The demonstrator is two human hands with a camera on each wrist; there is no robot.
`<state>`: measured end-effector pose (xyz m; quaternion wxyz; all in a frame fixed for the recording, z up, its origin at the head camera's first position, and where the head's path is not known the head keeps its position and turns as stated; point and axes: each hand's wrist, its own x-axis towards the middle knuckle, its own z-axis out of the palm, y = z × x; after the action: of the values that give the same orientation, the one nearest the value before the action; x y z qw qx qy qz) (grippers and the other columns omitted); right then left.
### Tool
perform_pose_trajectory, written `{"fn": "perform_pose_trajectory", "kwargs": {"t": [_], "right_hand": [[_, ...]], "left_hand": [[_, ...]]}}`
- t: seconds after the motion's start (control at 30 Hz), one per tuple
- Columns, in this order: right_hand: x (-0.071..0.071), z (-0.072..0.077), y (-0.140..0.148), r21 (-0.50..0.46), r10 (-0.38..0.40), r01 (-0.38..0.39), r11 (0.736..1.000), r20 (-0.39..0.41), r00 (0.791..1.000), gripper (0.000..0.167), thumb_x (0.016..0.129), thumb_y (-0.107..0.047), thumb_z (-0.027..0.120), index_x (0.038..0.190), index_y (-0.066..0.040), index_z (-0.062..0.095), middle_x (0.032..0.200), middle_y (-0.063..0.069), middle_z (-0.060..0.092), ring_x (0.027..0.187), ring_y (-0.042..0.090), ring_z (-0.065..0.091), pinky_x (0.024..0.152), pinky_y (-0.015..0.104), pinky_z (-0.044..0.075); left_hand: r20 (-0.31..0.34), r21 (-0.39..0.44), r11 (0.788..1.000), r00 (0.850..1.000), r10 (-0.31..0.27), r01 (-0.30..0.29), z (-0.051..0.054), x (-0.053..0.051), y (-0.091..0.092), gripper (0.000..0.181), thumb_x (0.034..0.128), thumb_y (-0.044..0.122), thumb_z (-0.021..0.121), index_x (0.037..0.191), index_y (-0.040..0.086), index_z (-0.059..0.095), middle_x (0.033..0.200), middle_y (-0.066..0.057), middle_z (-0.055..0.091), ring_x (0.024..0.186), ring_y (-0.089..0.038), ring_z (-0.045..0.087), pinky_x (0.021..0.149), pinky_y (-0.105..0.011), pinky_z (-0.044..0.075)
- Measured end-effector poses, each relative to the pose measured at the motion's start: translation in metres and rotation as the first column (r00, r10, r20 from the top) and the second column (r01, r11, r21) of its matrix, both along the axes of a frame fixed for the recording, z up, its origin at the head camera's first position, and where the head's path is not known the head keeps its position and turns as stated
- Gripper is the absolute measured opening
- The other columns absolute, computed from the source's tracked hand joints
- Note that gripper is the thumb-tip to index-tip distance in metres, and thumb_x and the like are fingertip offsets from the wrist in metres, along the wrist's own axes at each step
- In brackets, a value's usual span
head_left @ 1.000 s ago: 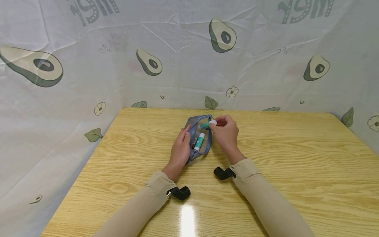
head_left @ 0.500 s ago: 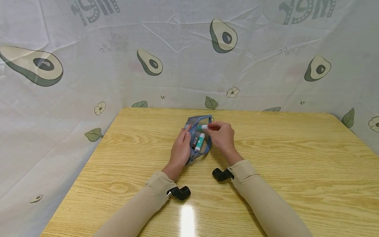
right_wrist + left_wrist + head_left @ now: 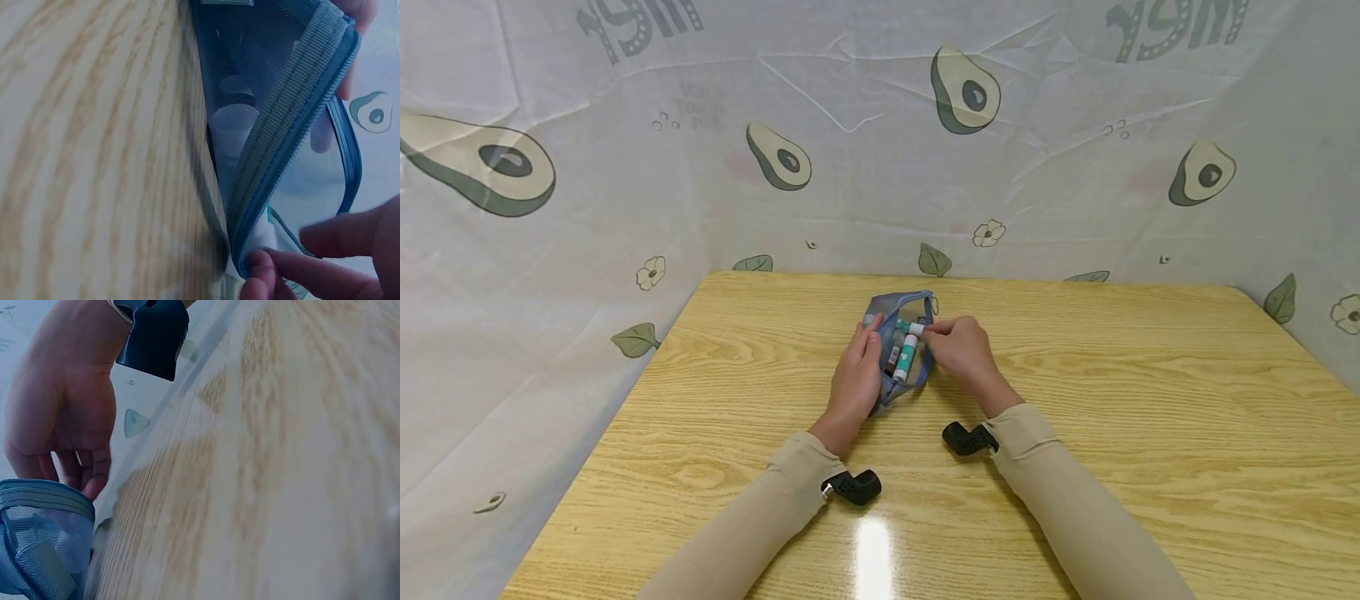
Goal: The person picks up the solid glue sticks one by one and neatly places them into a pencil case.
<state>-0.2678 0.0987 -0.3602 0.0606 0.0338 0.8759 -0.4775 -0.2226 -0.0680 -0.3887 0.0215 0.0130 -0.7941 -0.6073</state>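
Note:
A blue mesh zip pouch stands tilted on the table with its mouth open. My left hand holds its left side, thumb at the rim. In the right wrist view a left-hand fingertip shows past the zip edge. My right hand reaches into the mouth and pinches the white cap of a green glue stick. The left wrist view shows this hand above the pouch rim. Inside lie another green-and-white glue stick and a small dark brown item with a pale label.
The pouch stands towards the back of a wood-grain table. A white cloth printed with avocados hangs behind and to the left. Black camera mounts stick out inward from both wrists.
The right hand has moved left and slightly down, taking the green glue stick deeper into the pouch, beside the other one. The left hand stays nearly still at the pouch.

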Motion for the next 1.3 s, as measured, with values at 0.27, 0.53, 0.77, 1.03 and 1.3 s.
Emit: {"fn": "perform_pose_trajectory", "kwargs": {"t": [0.27, 0.53, 0.77, 1.03, 1.3], "right_hand": [[0.000, -0.004, -0.001, 0.064, 0.028, -0.023, 0.998, -0.086, 0.996, 0.040, 0.105, -0.018, 0.064, 0.141, -0.003, 0.068, 0.134, 0.022, 0.071, 0.103, 0.031, 0.070, 0.080, 0.036, 0.059], [-0.001, -0.003, 0.002, -0.027, -0.015, 0.013, 1.000, -0.078, 0.997, 0.039, 0.103, -0.018, 0.065, 0.139, -0.004, 0.068, 0.125, 0.020, 0.077, 0.113, 0.034, 0.074, 0.088, 0.038, 0.061], [-0.003, -0.002, 0.007, -0.107, -0.040, 0.034, 0.994, -0.054, 0.998, 0.032, 0.104, -0.011, 0.061, 0.133, -0.003, 0.071, 0.114, 0.019, 0.079, 0.093, 0.026, 0.078, 0.073, 0.024, 0.057], [-0.005, 0.001, 0.015, -0.146, -0.077, 0.066, 0.987, -0.069, 0.995, 0.037, 0.103, -0.003, 0.051, 0.133, -0.001, 0.070, 0.118, 0.023, 0.078, 0.101, 0.033, 0.077, 0.075, 0.024, 0.060], [-0.004, 0.003, 0.016, -0.109, -0.052, 0.044, 0.993, -0.069, 0.996, 0.034, 0.105, -0.008, 0.056, 0.135, -0.003, 0.070, 0.123, 0.024, 0.075, 0.105, 0.036, 0.075, 0.067, 0.024, 0.054]], "left_hand": [[-0.005, -0.013, 1.000, 1.000, -0.009, 0.009, -0.001, 0.000, 0.000, 0.050, 0.1174, 0.040, 0.032, 0.165, 0.027, 0.042, 0.179, -0.011, 0.017, 0.167, -0.032, 0.017, 0.133, -0.062, 0.020], [-0.025, -0.029, 1.000, 1.000, -0.007, 0.006, 0.001, 0.001, 0.001, 0.049, 0.1176, 0.037, 0.032, 0.164, 0.025, 0.044, 0.178, -0.014, 0.019, 0.167, -0.033, 0.017, 0.133, -0.062, 0.019], [-0.029, -0.030, 1.000, 1.000, -0.008, 0.007, 0.002, 0.001, 0.002, 0.049, 0.1176, 0.036, 0.033, 0.163, 0.024, 0.045, 0.178, -0.014, 0.019, 0.167, -0.033, 0.017, 0.133, -0.063, 0.019], [-0.027, -0.052, 0.999, 1.000, -0.006, 0.005, 0.001, 0.000, 0.003, 0.049, 0.1171, 0.038, 0.034, 0.164, 0.025, 0.045, 0.178, -0.013, 0.020, 0.167, -0.035, 0.017, 0.132, -0.066, 0.018], [-0.021, -0.092, 0.996, 1.000, 0.010, -0.012, 0.004, 0.001, 0.006, 0.051, 0.1157, 0.040, 0.038, 0.163, 0.023, 0.045, 0.177, -0.015, 0.022, 0.166, -0.038, 0.018, 0.132, -0.066, 0.017]]}}
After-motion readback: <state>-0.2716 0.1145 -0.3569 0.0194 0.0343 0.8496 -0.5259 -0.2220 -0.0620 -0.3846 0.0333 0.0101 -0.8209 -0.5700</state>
